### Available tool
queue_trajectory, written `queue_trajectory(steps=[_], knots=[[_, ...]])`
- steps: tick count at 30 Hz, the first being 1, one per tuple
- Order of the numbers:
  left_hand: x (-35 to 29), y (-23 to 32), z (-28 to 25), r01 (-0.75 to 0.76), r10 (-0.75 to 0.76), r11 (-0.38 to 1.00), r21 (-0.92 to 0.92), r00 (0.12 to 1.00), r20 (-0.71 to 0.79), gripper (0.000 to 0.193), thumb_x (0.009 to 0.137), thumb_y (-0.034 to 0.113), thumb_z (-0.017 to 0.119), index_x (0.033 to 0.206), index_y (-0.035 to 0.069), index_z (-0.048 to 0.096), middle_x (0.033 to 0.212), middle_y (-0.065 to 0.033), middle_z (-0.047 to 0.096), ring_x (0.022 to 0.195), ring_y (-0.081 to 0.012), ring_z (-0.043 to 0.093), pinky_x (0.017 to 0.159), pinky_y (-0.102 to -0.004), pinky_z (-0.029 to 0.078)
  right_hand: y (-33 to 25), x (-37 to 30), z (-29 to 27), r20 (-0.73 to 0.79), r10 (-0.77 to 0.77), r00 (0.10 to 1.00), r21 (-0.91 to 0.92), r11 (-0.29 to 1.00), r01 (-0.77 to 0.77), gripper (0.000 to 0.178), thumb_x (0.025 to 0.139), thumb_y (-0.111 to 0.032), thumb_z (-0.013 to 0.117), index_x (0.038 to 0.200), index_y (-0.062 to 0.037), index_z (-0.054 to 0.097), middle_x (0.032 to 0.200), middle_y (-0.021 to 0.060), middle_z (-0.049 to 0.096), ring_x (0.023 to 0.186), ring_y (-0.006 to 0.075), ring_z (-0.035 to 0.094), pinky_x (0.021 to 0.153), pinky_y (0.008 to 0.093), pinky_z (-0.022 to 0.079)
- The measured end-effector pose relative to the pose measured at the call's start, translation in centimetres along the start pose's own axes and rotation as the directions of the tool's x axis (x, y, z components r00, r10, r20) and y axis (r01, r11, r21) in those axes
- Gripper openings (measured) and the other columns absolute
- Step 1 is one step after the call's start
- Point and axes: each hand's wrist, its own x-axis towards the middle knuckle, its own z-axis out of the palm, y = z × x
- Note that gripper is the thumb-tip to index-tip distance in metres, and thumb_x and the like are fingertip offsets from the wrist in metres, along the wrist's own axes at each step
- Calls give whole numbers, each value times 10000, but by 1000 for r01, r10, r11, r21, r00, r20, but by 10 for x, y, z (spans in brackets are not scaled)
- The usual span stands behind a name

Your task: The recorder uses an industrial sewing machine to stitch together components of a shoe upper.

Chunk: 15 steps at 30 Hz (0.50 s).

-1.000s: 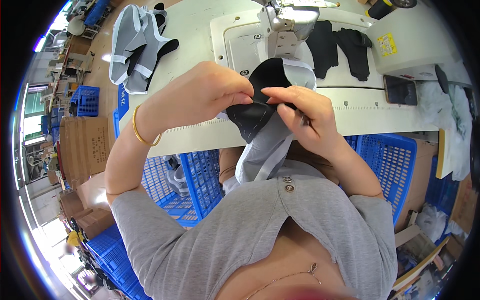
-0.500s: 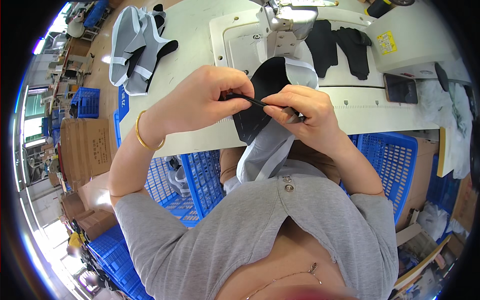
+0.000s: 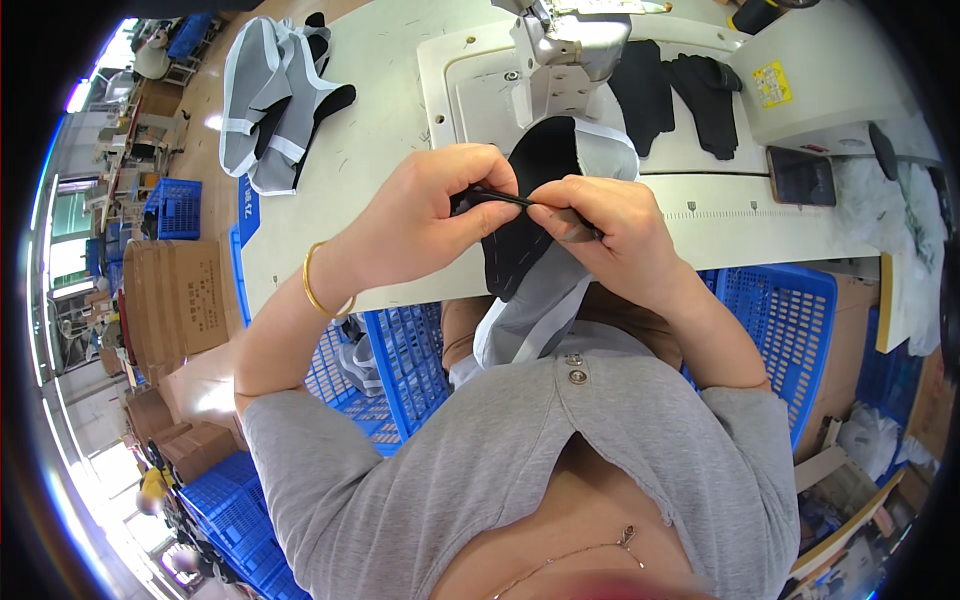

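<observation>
Grey-and-black pieces (image 3: pixel 243 90): left of the sewing machine (image 3: pixel 572 45) on the tabletop (image 3: pixel 375 85), seemingly set aside within reach.
Left hand (image 3: pixel 425 205): in front of the machine, pinching a folded black edge, probably for tautness.
Black-and-grey fabric (image 3: pixel 515 255): in front of the machine; long axis runs from its base toward the person, black tip pointing lapward; the fold crosses left to right.
Right hand (image 3: pixel 625 228): in front of the machine, gripping the fold's other end, probably steadying it; a metal-looking tool (image 3: pixel 578 232) is tucked inside.
Black pieces (image 3: pixel 640 95): right of the machine, likely placed handy.
</observation>
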Motion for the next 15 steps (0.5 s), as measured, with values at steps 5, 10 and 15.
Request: queue_trajectory(steps=[5,10,15], knots=[[-7,-3,16,-128,518,781,611,679,-520,191,784,18,756,903,24,608,831,-60,583,645,-112,520,575,-231,405,5,-4,2,-74,20,997,-24,999,-21,159,783,-49,713,924,-27,645,762,99,648,642,260,642,563,328,495],[-23,18,27,280,-384,903,-327,867,-317,218,883,73,707,1082,-8,672,775,6,615,549,-4,462,481,-162,326,1,-4,4,-103,-6,995,-74,997,-2,183,758,-29,713,928,-32,648,760,95,650,639,249,646,560,324,497],[-11,17,35,117,-196,979,-165,746,-636,163,825,81,760,940,-14,694,743,-14,636,514,-17,457,441,-194,324,-3,-5,3,-87,-2,996,-113,994,-8,215,738,-46,722,939,-42,647,758,87,648,641,252,644,550,332,493]])
